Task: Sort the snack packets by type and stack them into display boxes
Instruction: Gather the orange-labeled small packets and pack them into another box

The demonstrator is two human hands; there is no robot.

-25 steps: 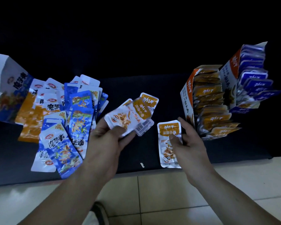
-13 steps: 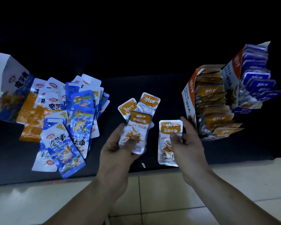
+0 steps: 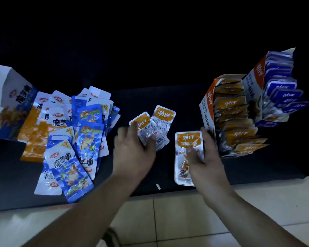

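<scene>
Right hand [image 3: 203,161] pinches an orange packet [image 3: 188,139]; at its 9 o'clock, blurred left hand [image 3: 134,155] covers 2 loose packets [image 3: 163,115], grip unclear.

Orange-headed silver packet [image 3: 188,139]; blue-and-white printed packets [image 3: 89,132]; orange-and-white box [image 3: 206,107]; farther packets [image 3: 284,93] blue, perhaps violet.

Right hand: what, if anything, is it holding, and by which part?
The right hand pinches an orange-topped snack packet at its middle, thumb on the front, fingers round the right edge.

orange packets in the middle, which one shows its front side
The packet gripped by the right hand: its printed front and fish window show. The other packets at the left hand show text-and-barcode backs.
</scene>
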